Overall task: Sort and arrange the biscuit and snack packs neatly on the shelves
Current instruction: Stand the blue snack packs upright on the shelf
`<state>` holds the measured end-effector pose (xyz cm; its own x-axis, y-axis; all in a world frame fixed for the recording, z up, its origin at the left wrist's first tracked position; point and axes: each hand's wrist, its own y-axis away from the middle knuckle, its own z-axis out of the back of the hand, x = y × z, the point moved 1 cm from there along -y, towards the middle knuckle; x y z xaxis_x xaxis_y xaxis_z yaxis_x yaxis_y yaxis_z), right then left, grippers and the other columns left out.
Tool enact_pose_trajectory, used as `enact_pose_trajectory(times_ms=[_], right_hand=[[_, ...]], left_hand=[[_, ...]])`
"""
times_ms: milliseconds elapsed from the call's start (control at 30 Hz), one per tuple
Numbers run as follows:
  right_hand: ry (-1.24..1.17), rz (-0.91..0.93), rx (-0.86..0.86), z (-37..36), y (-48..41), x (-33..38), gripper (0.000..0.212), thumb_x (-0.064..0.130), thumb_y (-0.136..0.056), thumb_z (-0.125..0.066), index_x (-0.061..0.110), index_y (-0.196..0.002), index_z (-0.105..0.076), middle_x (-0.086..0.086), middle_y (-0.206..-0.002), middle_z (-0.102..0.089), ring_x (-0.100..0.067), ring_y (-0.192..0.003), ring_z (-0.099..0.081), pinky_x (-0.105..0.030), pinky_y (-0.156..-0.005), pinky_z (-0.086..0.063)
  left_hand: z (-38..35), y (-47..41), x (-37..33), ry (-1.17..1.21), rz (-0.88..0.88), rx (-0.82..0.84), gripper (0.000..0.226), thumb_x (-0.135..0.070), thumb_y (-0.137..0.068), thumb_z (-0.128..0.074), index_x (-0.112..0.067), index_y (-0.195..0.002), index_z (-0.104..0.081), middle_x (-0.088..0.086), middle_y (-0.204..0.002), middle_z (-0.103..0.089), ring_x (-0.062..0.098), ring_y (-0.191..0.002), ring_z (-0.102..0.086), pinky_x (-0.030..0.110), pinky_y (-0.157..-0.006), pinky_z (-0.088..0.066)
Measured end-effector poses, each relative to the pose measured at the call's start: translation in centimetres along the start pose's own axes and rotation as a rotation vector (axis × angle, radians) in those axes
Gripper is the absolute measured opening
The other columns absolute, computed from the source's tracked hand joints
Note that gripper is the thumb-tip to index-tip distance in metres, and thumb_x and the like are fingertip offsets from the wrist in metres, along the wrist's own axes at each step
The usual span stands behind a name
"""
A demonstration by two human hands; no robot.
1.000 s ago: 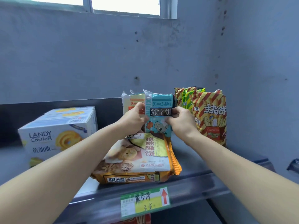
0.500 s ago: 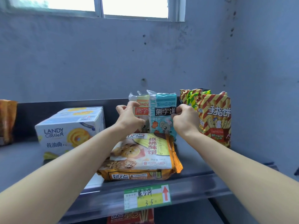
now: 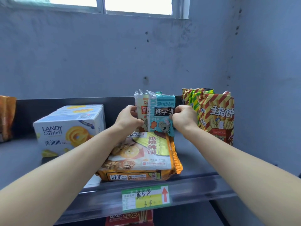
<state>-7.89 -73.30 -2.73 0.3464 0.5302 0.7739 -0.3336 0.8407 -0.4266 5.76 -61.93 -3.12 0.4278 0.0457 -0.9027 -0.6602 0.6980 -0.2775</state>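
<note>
Two upright bear-biscuit packs stand at the back of the grey shelf [image 3: 200, 157]: a teal pack [image 3: 162, 116] in front and a cream-and-orange pack [image 3: 142, 108] just behind it to the left. My left hand [image 3: 128, 119] grips the left side of these packs, fingers curled around the cream one's edge. My right hand [image 3: 184, 119] pinches the teal pack's right edge. A flat walnut-biscuit bag [image 3: 141, 155] lies in front of them, partly under my left forearm.
A white Landy Castle cookie box [image 3: 68, 128] stands at the left. Striped finger-biscuit bags [image 3: 215, 116] stand at the right, close to the side wall. An orange pack [image 3: 6, 118] shows at the far left. A green price tag [image 3: 145, 197] hangs on the shelf's front rail.
My left hand has closed around the left side of the upright packs. The teal pack has turned slightly so its left side panel shows. The view has shifted a little.
</note>
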Motion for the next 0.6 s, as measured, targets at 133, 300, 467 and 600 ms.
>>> enact_pose_trajectory(times_ms=[133,300,467,600], right_hand=[[0.011,0.071,0.034,-0.1,0.3,0.7,0.013,0.004,-0.083,-0.054,0.007,-0.087,-0.066,-0.008,-0.095,-0.068,-0.025,-0.089,-0.062,-0.036,-0.071,-0.057],[-0.040,0.022,0.092,-0.6,0.1,0.6,0.010,0.007,-0.083,-0.057,0.007,-0.088,-0.066,-0.009,-0.097,-0.068,-0.027,-0.090,-0.064,-0.038,-0.073,-0.058],[-0.068,-0.025,0.131,-1.1,0.4,0.7,0.011,0.008,-0.081,-0.058,0.007,-0.089,-0.066,-0.011,-0.100,-0.068,-0.031,-0.093,-0.065,-0.046,-0.075,-0.059],[0.010,0.048,0.159,-1.1,0.9,1.2,0.011,0.010,-0.088,-0.057,0.008,-0.095,-0.064,-0.009,-0.106,-0.067,-0.028,-0.096,-0.064,-0.043,-0.077,-0.059]], left_hand=[[-0.1,-0.2,0.0,0.026,-0.005,0.011,0.049,0.013,-0.076,-0.065,-0.001,-0.121,-0.054,0.013,-0.105,-0.066,0.024,-0.092,-0.066,0.038,-0.078,-0.058],[-0.3,0.1,-0.5,0.023,0.001,0.083,0.042,0.017,-0.080,-0.055,-0.009,-0.113,-0.059,0.008,-0.094,-0.068,0.020,-0.083,-0.065,0.033,-0.078,-0.057],[0.0,0.2,-0.6,-0.032,0.043,0.148,0.049,0.016,-0.081,-0.050,-0.006,-0.123,-0.059,0.007,-0.109,-0.069,0.022,-0.099,-0.066,0.039,-0.094,-0.052],[0.1,0.8,-0.8,-0.092,0.080,0.261,0.062,0.020,-0.079,-0.043,-0.014,-0.131,-0.052,0.004,-0.121,-0.065,0.023,-0.111,-0.062,0.037,-0.096,-0.050]])
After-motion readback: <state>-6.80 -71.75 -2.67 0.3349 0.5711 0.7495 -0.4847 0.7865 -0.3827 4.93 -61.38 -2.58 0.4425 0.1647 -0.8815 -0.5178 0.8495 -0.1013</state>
